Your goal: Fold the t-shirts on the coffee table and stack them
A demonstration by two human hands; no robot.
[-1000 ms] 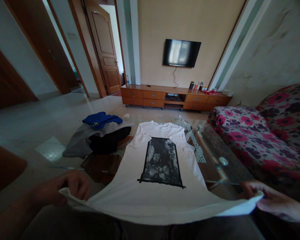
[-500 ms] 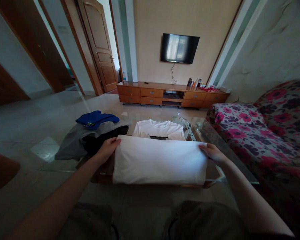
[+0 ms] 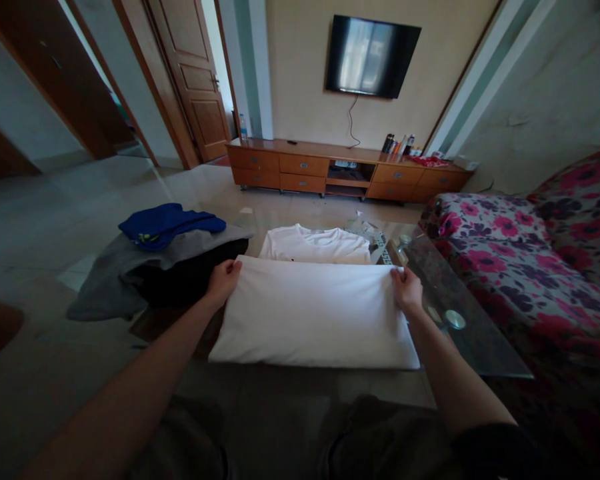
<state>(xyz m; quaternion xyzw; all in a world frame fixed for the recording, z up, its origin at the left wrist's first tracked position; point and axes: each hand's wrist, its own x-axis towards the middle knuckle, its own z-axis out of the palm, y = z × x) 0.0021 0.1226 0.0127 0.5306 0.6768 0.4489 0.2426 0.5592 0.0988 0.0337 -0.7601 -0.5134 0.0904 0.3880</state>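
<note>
A white T-shirt (image 3: 314, 317) lies over the near part of the glass table, its lower part folded up into a wide band with the neckline showing at the far side. My left hand (image 3: 225, 280) pinches the upper left corner of the folded part. At the upper right corner, my right hand (image 3: 406, 288) grips the fabric between thumb and fingers. The cloth is stretched fairly straight between both hands. Left of my left hand is a pile of clothes: a black garment (image 3: 190, 273), a grey one (image 3: 103, 280) and a blue one (image 3: 167, 225) on top.
The glass table (image 3: 480, 340) has a sharp corner at the right, near a flowered sofa (image 3: 515, 247). Across the floor stands a low wooden TV cabinet (image 3: 300, 167) with bottles on it. A television (image 3: 373, 57) hangs above.
Both hands have carried the shirt's folded edge forward and down towards the collar part, hiding the dark gap between. The view has shifted slightly.
</note>
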